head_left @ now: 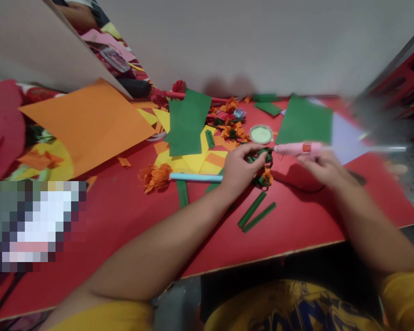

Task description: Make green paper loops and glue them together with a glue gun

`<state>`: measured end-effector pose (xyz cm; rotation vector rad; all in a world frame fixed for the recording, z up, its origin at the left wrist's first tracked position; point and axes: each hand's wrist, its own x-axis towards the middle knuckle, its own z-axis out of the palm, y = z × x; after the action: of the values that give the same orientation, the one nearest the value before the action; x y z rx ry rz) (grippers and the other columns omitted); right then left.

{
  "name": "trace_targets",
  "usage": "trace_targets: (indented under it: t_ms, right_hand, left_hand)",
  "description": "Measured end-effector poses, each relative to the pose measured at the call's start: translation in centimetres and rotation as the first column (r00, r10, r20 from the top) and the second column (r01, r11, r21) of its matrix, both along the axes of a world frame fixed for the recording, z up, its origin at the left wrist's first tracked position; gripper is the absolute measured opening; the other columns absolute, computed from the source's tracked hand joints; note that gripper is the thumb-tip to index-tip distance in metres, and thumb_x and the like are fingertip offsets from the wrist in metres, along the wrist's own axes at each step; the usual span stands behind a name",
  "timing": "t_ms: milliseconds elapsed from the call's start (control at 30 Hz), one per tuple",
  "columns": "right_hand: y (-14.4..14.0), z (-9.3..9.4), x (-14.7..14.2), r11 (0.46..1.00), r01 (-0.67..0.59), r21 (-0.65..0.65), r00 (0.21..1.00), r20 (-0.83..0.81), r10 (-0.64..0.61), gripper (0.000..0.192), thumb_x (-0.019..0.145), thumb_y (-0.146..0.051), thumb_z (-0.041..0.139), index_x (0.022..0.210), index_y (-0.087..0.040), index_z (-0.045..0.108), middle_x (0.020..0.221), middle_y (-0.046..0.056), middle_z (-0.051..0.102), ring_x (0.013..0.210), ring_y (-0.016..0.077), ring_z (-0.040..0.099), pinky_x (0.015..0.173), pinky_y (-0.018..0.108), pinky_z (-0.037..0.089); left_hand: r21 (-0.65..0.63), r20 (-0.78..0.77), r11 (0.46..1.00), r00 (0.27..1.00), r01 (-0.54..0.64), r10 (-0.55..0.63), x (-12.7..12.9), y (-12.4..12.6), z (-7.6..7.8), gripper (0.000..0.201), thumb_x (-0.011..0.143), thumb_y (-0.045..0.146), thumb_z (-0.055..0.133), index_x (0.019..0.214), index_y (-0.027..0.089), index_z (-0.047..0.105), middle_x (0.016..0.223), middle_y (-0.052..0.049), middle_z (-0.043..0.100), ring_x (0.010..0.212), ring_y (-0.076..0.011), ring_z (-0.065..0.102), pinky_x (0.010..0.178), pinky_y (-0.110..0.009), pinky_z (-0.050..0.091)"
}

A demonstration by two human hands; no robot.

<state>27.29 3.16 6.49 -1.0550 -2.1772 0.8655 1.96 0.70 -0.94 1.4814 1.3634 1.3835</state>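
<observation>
My right hand [322, 165] is wrapped round a pink glue gun [296, 149], with a clear glue stick [386, 149] jutting from its back end. The gun's nozzle points left and meets a green paper piece [266, 156] pinched in the fingers of my left hand [243, 165]. Just below those fingers sits a small orange paper flower [266, 175] with dark green around it; whether it is joined to the green piece I cannot tell. A light blue paper stem [196, 177] with an orange paper flower [155, 177] at its end runs under my left wrist.
Two folded green strips [255, 214] lie near the front. Behind my hands are a round pale dish [261, 134], green sheets [189, 124] and yellow paper [195, 163]. A large orange sheet [89, 126] is at left, a lilac sheet [348, 138] at right. The red table [296, 225] ends at a wall.
</observation>
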Motion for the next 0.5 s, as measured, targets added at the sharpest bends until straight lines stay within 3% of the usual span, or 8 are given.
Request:
trace_targets:
  t_ms: [67,167,500]
  right_hand:
    - [0.0,0.2,0.0,0.995,-0.091,-0.047,0.996,0.002,0.092,0.043,0.107,-0.056,0.061,0.13,-0.032,0.089,0.128,0.009,0.087,0.126,0.0376,0.079,0.121,0.055,0.057]
    - [0.1,0.2,0.1,0.99,-0.12,-0.075,0.993,-0.022,0.119,0.042,0.108,-0.052,0.06,0.135,-0.034,0.087,0.135,0.007,0.085,0.138,0.0381,0.075,0.13,0.056,0.051]
    - [0.7,-0.6,1.0,0.99,-0.139,-0.028,0.99,0.003,0.139,0.038,0.112,-0.044,0.055,0.127,-0.037,0.088,0.127,0.006,0.087,0.136,0.036,0.076,0.129,0.057,0.053]
  left_hand:
    - [0.001,-0.007,1.0,1.0,-0.004,0.004,0.0,-0.1,0.1,0.02,0.092,0.034,0.081,0.108,0.023,0.089,0.096,-0.004,0.086,0.088,-0.021,0.075,0.086,-0.035,0.061]
    - [0.005,-0.02,1.0,1.0,-0.013,0.014,0.0,-0.2,0.2,0.02,0.092,0.034,0.081,0.107,0.023,0.089,0.097,-0.004,0.086,0.089,-0.0213,0.076,0.087,-0.035,0.062]
    - [0.042,-0.03,0.999,0.999,-0.015,0.016,0.1,-0.2,0.2,0.019,0.093,0.033,0.081,0.107,0.023,0.089,0.098,-0.004,0.086,0.087,-0.0201,0.075,0.085,-0.034,0.061]
